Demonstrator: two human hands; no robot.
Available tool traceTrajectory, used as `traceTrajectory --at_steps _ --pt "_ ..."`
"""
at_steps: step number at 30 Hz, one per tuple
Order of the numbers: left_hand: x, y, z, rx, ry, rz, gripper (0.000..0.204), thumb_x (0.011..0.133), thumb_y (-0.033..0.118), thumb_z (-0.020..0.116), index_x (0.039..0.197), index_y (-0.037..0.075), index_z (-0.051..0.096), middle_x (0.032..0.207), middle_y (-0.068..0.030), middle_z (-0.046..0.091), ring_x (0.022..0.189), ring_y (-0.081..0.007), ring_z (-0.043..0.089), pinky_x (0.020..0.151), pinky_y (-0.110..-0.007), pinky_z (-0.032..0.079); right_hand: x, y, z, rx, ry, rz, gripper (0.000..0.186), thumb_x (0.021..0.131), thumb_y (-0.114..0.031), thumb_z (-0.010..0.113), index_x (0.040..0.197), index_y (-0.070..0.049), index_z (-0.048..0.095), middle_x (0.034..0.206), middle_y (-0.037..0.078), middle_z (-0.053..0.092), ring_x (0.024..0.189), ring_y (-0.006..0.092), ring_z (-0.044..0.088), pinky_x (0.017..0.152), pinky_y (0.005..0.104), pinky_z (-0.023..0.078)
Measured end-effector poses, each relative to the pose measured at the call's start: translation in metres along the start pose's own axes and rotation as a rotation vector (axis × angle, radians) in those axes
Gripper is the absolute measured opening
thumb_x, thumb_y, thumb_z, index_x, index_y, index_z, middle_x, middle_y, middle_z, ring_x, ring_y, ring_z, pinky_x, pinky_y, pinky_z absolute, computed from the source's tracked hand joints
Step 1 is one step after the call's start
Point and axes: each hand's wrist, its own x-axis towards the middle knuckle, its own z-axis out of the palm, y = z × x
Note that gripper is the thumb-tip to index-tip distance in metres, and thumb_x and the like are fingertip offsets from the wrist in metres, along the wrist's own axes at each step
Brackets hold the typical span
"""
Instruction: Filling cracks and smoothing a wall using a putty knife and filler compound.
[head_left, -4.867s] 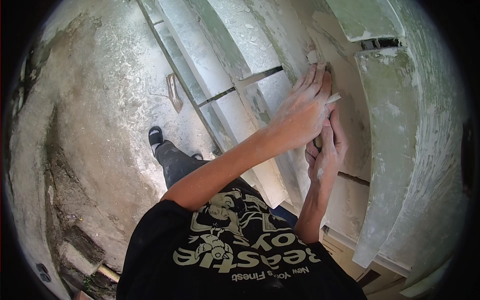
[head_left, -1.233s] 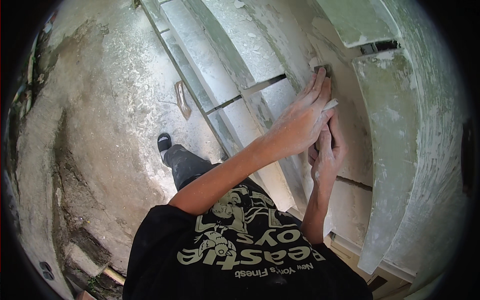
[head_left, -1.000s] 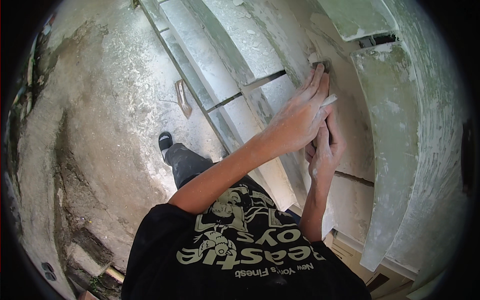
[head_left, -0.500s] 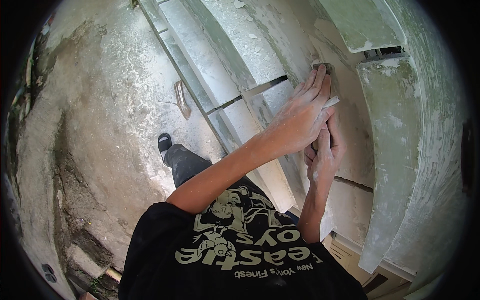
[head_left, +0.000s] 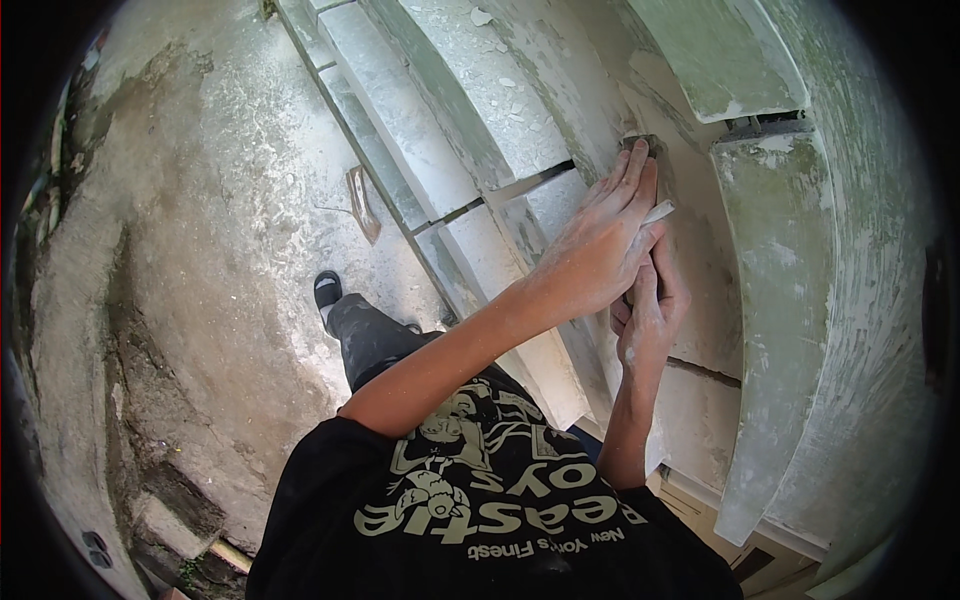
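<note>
My left hand (head_left: pixel 612 228) lies with its fingers stretched together over a dark, flat-ended tool (head_left: pixel 640 143), whose end shows past the fingertips against the pale, dusty panel surface (head_left: pixel 690 290). Just behind and touching it, my right hand (head_left: pixel 655 305) is closed, its fingers curled. A dark edge shows between the right fingers, but what they grip is mostly covered; I cannot tell whether it belongs to the same tool. Between the hands a narrow white strip (head_left: pixel 658 212) sticks out. White dust coats both hands.
Stepped grey-green panels (head_left: pixel 395 125) with dark gaps run along my left side of the work. To the right stands a curved green panel (head_left: pixel 780 230). A hand tool (head_left: pixel 362 205) lies on the stained concrete floor (head_left: pixel 230 250), near my sandalled foot (head_left: pixel 327 290).
The whole view has shifted slightly, with the panels a little lower in it. Both hands keep nearly the same place on the surface, and their grip looks unchanged.
</note>
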Motion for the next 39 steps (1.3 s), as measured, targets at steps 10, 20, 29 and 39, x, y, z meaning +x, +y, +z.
traceTrajectory --at_steps 10,20,29,39 --pt "0.009 -0.007 -0.005 0.061 -0.007 -0.02 0.056 0.104 0.019 0.049 0.147 -0.012 0.032 0.156 -0.0382 0.023 0.145 -0.0517 0.025 0.119 -0.048 0.029 0.001 -0.039 0.012 -0.039 -0.019 0.085 0.047 0.105 -0.017 0.053 0.147 0.003 0.047 0.067 -0.007 0.046 0.05 0.0018 0.036 0.042 0.021 0.026" --pt "0.0 -0.002 -0.009 0.101 -0.046 0.016 0.06 0.098 0.019 0.055 0.141 -0.019 0.035 0.151 -0.0427 0.029 0.142 -0.0537 0.031 0.116 -0.054 0.03 -0.003 -0.02 0.015 -0.005 0.006 0.038 0.046 0.106 -0.019 0.052 0.149 -0.003 0.048 0.065 -0.01 0.043 0.047 -0.0004 0.028 0.04 0.0206 0.018" --pt "0.005 0.003 -0.014 0.02 -0.084 0.021 0.06 0.101 0.02 0.052 0.141 -0.019 0.032 0.151 -0.0435 0.026 0.141 -0.0554 0.031 0.116 -0.054 0.03 -0.007 -0.037 0.014 -0.046 0.024 0.054 0.042 0.105 -0.013 0.053 0.143 0.004 0.052 0.067 -0.006 0.046 0.052 0.0016 0.037 0.044 0.0209 0.028" --pt "0.012 -0.006 -0.026 0.056 -0.096 0.008 0.056 0.103 0.021 0.049 0.143 -0.016 0.034 0.152 -0.0408 0.028 0.14 -0.0533 0.034 0.115 -0.049 0.033 -0.005 -0.036 0.037 -0.04 0.041 0.048 0.043 0.106 -0.013 0.05 0.146 0.001 0.049 0.065 -0.007 0.044 0.05 0.0009 0.033 0.042 0.0209 0.024"
